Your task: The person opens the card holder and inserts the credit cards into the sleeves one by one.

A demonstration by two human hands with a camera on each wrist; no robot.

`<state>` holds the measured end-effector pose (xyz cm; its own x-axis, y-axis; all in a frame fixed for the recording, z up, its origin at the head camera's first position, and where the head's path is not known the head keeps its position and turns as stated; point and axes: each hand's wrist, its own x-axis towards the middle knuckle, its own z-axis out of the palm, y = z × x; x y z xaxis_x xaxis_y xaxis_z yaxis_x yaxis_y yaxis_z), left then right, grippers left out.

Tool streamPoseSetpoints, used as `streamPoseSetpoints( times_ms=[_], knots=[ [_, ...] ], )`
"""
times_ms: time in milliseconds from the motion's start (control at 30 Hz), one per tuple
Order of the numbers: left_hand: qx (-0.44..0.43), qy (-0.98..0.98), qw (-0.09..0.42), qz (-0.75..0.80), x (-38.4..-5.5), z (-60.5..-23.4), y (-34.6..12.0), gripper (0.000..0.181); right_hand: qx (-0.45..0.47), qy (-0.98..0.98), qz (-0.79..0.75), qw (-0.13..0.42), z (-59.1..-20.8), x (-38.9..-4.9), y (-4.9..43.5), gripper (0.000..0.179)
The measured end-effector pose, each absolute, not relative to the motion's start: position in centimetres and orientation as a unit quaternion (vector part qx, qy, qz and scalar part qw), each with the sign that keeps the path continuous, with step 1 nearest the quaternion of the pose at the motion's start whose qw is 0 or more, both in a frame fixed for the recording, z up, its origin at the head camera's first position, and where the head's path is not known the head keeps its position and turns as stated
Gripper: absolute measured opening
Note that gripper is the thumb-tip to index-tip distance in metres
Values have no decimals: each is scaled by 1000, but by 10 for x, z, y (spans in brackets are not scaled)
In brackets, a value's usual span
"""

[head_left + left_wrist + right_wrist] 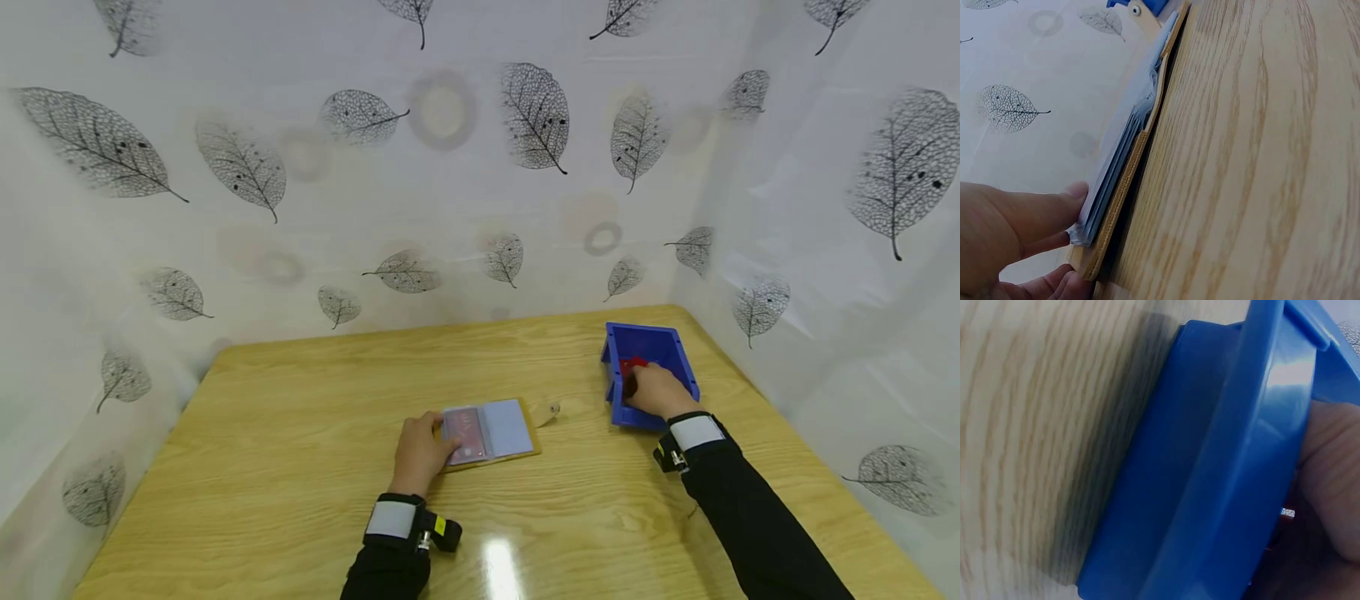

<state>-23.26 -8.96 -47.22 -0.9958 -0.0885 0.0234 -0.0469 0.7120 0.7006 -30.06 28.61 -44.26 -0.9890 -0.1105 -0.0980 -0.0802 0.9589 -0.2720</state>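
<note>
An open card holder (536, 446) with a tan cover and clear sleeves lies on the table, a reddish card (467, 435) in its left sleeve. My left hand (422, 454) grips its left edge, thumb on the sleeves and fingers at the cover's side; the left wrist view shows the stacked sleeves (1110, 169) edge-on. On the right, my right hand (660, 392) reaches down into a blue plastic bin (645, 337). Something red (633, 363) lies in the bin by its fingers. The bin wall hides most of the fingers in the right wrist view, so their hold is unclear.
A strap with a metal snap (551, 411) sticks out from the holder's right side toward the bin. The wooden table (300, 433) has light-coloured leaf-print curtains (450, 192) behind it and along both sides.
</note>
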Motion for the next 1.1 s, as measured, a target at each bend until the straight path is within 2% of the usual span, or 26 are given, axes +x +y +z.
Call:
streamPoseSetpoints(
  times_ms=[200, 433, 700, 800, 967, 1033, 1100],
  knots=[
    [38, -926, 27, -374, -233, -471, -89, 47, -53, 991, -122, 31, -439, -304, 288, 33],
    [40, -928, 27, -370, -231, -471, -89, 48, -40, 992, -121, 14, -426, -302, 288, 19],
    [43, -929, 30, -366, -233, -473, -90, 48, -38, 992, -109, -48, -414, -296, 284, 16],
    [44, -931, 34, -361, -233, -474, -91, 48, -35, 984, -122, -121, -409, -294, 277, 15],
    [43, -930, 38, -362, -233, -474, -91, 49, -71, 929, -166, -322, -399, -291, 254, 12],
    [42, -929, 39, -365, -233, -475, -90, 49, -91, 908, -201, -355, -395, -289, 241, 13],
    [42, -929, 38, -366, -233, -476, -90, 49, -104, 900, -257, -336, -391, -286, 226, 14]
  ],
)
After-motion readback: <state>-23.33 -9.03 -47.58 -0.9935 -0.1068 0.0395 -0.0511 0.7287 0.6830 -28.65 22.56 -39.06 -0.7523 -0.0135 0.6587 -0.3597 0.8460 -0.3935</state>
